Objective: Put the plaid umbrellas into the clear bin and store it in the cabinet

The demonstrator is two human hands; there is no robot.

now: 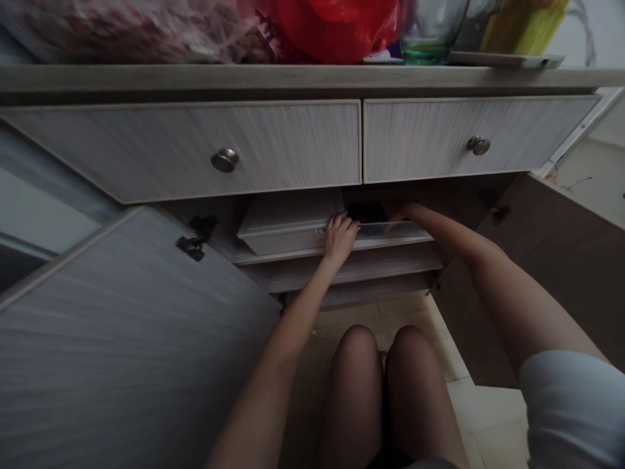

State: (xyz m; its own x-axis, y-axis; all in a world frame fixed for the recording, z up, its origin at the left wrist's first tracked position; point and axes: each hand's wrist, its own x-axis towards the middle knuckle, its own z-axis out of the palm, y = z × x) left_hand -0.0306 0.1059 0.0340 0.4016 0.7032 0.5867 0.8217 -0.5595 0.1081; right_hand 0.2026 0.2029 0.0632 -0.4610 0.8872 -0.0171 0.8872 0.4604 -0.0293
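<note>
On the upper shelf inside the open cabinet sits a low see-through box (378,229) with a dark object (367,212) in it. My left hand (340,234) has its fingers bent over the box's front left edge, beside a white lidded box (288,225). My right hand (403,213) reaches in at the right part of the see-through box. Shadow hides most of its fingers, so I cannot tell whether they hold anything.
Two cabinet doors, left (122,339) and right (547,280), stand open on either side of my arms. Above are two closed drawers with round knobs (224,159). Bags, a red plastic bag (336,29) and a glass (432,32) stand on top. My knees (359,345) are below.
</note>
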